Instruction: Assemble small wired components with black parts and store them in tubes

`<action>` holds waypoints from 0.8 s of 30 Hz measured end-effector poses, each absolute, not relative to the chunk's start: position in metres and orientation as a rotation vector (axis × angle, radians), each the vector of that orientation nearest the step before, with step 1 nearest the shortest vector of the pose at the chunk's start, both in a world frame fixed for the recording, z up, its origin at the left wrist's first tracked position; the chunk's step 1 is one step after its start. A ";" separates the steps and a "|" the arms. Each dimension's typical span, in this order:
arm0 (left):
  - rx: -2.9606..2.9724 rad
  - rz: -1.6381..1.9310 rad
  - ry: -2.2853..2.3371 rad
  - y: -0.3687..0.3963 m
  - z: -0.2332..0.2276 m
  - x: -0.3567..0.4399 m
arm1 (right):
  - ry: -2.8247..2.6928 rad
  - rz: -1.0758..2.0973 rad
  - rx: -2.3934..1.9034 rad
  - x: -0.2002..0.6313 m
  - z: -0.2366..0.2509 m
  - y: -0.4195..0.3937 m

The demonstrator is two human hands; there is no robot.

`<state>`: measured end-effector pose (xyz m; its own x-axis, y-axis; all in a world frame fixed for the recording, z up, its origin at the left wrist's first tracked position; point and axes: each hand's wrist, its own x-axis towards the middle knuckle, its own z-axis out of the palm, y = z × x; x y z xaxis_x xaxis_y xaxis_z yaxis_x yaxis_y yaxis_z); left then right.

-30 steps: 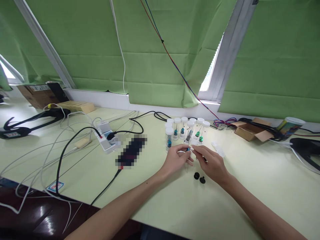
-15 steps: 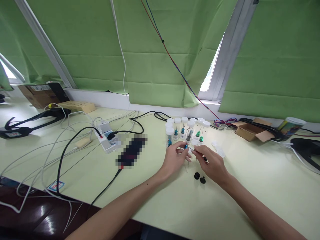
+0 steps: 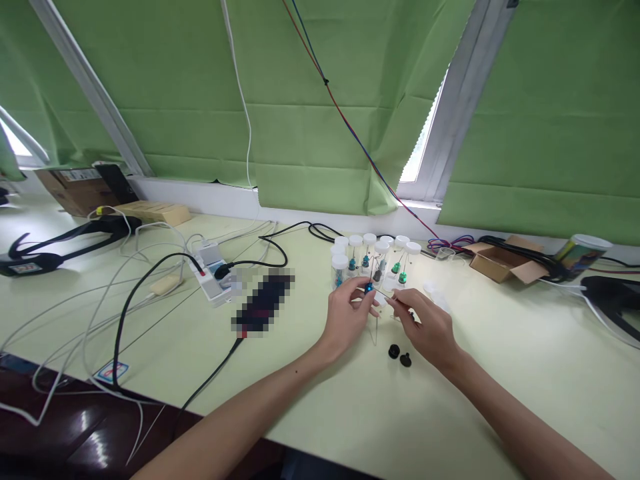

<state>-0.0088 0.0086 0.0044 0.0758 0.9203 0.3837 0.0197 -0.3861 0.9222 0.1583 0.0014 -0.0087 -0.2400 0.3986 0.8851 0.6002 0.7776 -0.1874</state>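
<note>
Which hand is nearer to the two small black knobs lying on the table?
Right. The right hand hovers just above and behind the black knobs; the left hand is farther off to their left.

Both forearms bare from elbow to wrist; no sleeves, gloves, watch or rings visible. Left hand (image 3: pixel 349 318) and right hand (image 3: pixel 426 327) bare, fingers slender, nails short and unpainted. Small dark mole on left forearm

On the pale green table (image 3: pixel 500 373), lidded clear plastic vials (image 3: pixel 373 260) stand behind both hands, two small black caps (image 3: pixel 399 355) before them, apparently untouched, white power strip (image 3: pixel 213 280) left.
</note>
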 end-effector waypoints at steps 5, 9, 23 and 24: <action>1.574 1.460 0.949 0.008 0.003 -0.009 | -1.855 -0.219 -0.758 0.158 -0.008 0.000; 1.585 1.451 0.957 0.008 0.004 -0.010 | -1.849 -0.201 -0.761 0.158 -0.006 0.000; 1.650 1.461 0.962 0.006 0.005 -0.011 | -1.839 -0.171 -0.763 0.159 -0.003 0.000; 1.655 1.459 0.961 0.005 0.006 -0.011 | -1.839 -0.170 -0.761 0.159 -0.003 0.000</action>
<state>-0.0109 0.0053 0.0060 0.0823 0.8851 0.4581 0.0713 -0.4637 0.8831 0.1589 -0.0002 -0.0034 -0.2089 0.4186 0.8838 0.5737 0.7843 -0.2359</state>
